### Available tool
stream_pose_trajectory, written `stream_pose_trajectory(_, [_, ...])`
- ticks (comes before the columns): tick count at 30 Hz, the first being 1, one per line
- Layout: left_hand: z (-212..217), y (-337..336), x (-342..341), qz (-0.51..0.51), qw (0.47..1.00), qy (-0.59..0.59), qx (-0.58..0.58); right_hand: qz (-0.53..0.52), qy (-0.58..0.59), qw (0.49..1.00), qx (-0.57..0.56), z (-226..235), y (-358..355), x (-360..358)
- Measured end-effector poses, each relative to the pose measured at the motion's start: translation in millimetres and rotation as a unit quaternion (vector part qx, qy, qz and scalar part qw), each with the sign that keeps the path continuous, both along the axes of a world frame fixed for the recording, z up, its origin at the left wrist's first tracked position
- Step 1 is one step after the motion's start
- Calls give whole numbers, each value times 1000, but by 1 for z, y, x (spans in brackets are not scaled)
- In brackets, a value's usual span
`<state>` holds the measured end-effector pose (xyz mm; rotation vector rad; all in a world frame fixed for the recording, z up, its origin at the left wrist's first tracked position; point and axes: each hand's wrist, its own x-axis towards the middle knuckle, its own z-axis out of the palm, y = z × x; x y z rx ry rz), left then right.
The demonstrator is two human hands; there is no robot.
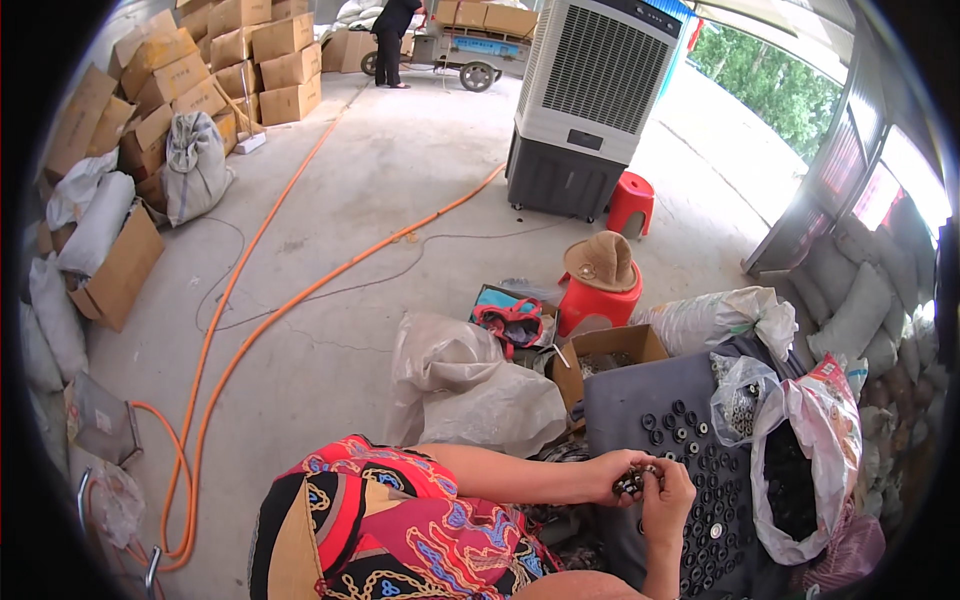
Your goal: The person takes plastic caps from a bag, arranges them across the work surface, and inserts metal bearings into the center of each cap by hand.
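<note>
hands meet over the grey desk [640, 400]: left hand [618, 474] and right hand [668, 497] pinch small black rings [636, 481] together, just beside the open bag [800, 470].

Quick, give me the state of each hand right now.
Left hand: closed on a bunch of small black rings.
Right hand: fingers pinching the same rings.

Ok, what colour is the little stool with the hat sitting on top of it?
The stool is red, under a tan hat; the head view shows it.
</note>
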<state>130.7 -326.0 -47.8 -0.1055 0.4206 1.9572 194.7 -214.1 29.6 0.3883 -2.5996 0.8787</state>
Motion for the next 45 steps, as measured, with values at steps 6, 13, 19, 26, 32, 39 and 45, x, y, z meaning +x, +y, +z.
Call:
stream_pose_trajectory(6, [-2, 0, 1, -14, 998, 58, -19, -62, -79, 981, -163, -13, 15, -2])
stream_pose_trajectory(13, [10, 0, 5, 20, 977, 196, -87, -70, 12, 995, -63, -3, 14, 4])
stream_pose_trajectory(19, [-1, 7, 12, 39, 969, 205, -131, -61, 25, 997, -40, -16, 18, 9])
stream_pose_trajectory(26, [7, 7, 17, 57, 963, 202, -168, -90, 21, 996, -2, -10, 11, 14])
stream_pose_trajectory(32, [7, 7, 27, 70, 957, 212, -184, -102, -4, 991, 86, -7, 11, 21])
stream_pose_trajectory(39, [16, 1, 26, 54, 975, 179, -118, -85, 49, 994, 50, -15, 23, 21])
stream_pose_trajectory(45, [21, -59, -48, 239, 967, -17, -84, -156, -1, 987, -38, 14, 71, 9])
